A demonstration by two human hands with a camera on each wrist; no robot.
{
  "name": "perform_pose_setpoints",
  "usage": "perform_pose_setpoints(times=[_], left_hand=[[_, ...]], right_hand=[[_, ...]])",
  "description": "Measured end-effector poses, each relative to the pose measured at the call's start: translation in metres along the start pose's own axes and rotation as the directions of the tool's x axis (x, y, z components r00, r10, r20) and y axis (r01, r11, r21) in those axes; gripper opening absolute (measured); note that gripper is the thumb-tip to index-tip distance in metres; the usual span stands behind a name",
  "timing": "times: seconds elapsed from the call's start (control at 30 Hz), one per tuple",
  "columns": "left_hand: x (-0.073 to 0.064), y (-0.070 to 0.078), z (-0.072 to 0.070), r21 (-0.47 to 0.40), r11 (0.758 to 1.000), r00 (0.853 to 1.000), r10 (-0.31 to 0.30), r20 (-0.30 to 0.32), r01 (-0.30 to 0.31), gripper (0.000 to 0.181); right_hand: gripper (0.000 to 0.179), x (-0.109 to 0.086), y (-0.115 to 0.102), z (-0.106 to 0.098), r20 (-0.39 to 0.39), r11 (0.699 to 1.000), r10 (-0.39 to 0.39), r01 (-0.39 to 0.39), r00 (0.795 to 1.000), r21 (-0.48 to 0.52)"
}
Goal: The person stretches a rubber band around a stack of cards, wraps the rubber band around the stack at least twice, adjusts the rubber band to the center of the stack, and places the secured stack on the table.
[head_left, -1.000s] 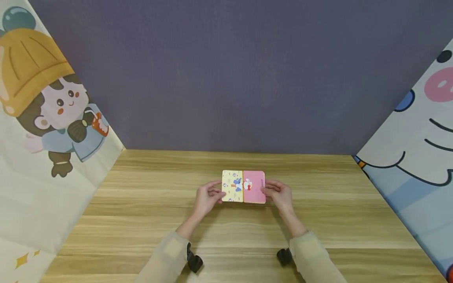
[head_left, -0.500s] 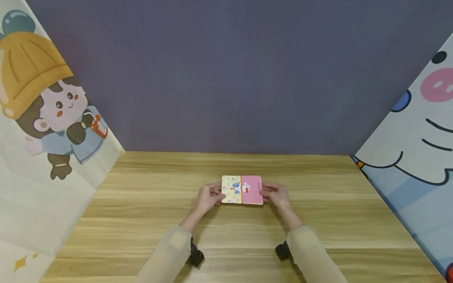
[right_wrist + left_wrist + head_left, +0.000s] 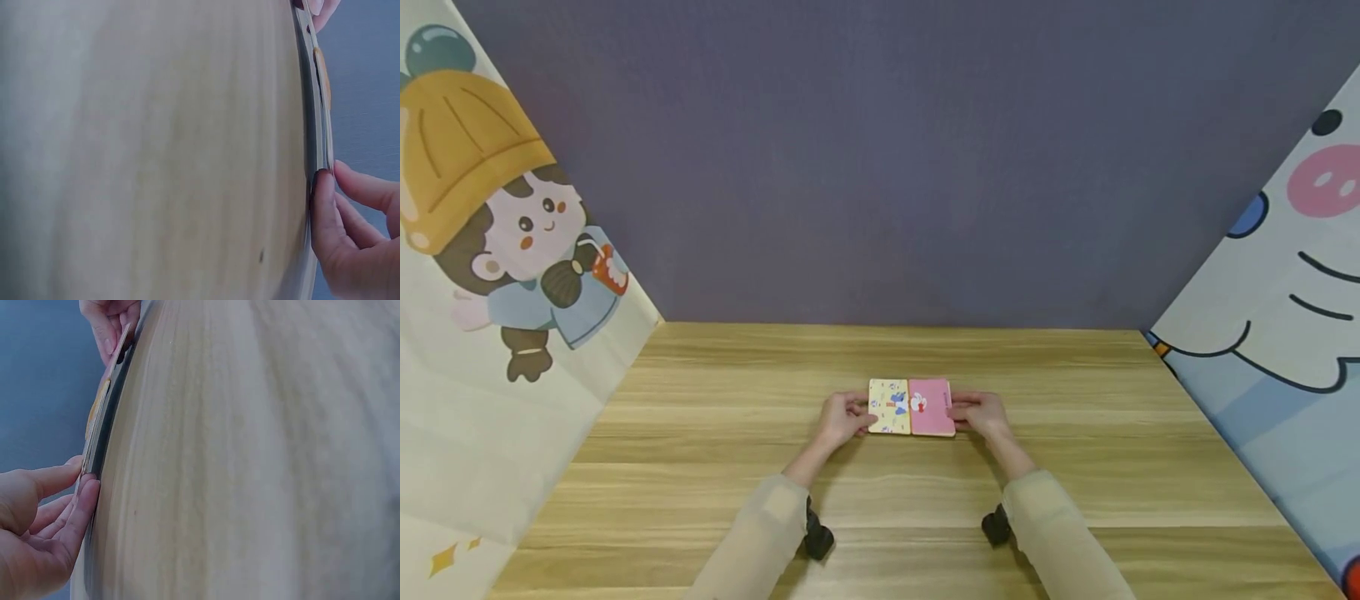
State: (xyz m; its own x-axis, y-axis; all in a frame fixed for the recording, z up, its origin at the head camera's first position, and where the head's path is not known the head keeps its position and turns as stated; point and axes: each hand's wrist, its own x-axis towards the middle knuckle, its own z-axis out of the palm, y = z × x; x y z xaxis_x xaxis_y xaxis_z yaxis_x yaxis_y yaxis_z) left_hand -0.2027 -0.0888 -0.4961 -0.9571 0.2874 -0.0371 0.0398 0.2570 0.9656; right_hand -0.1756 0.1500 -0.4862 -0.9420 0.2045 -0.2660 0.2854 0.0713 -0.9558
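A small notebook lies spread open between both hands, low over the wooden table. Its left side is pale yellow with a blue puppy, its right side pink with a white bunny, and an orange strip runs along the fold. My left hand pinches the yellow edge, thumb on top and fingers beneath. At the pink edge my right hand has the same pinch. Both wrist views catch the notebook nearly edge-on, as a thin stack close to the tabletop. The underside is hidden.
The wooden table runs back to a dark blue-grey panel. Cartoon-printed sheets flank it: a figure in a yellow hat at left, a pink-nosed animal at right. Black wrist cameras hang under the sleeves.
Both hands have brought the open notebook down toward the table, and it looks slightly smaller and flatter in the head view. Their grip is the same.
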Motion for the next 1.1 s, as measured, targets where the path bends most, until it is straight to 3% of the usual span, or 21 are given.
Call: perform_pose_setpoints(times=[0.23, 0.63, 0.8, 0.93, 1.1], left_hand=[[0.001, 0.001, -0.001, 0.015, 0.999, 0.999, -0.039, 0.017, 0.039, 0.039], [-0.001, 0.003, -0.005, 0.038, 0.998, 0.999, -0.053, 0.006, 0.053, 0.036], [-0.004, 0.003, -0.007, 0.038, 0.999, 0.999, -0.032, -0.006, 0.033, 0.032], [-0.01, 0.005, -0.008, 0.053, 0.999, 1.0, -0.009, -0.007, 0.009, 0.032], [-0.018, 0.008, -0.012, 0.156, 0.985, 0.996, 0.078, -0.031, -0.072, 0.03]], right_hand=[[0.039, -0.001, -0.001, 0.0, -0.004, 0.999, -0.001, 0.0, 1.0, -0.04], [0.033, -0.006, -0.003, -0.004, -0.011, 0.997, -0.049, 0.049, 0.999, -0.066], [0.031, -0.012, -0.003, -0.008, 0.005, 0.992, -0.101, 0.101, 0.995, -0.073], [0.03, -0.016, -0.004, -0.009, 0.002, 0.98, -0.147, 0.146, 0.989, -0.134], [0.03, -0.023, -0.004, -0.012, -0.011, 0.929, -0.243, 0.229, 0.97, -0.292]])
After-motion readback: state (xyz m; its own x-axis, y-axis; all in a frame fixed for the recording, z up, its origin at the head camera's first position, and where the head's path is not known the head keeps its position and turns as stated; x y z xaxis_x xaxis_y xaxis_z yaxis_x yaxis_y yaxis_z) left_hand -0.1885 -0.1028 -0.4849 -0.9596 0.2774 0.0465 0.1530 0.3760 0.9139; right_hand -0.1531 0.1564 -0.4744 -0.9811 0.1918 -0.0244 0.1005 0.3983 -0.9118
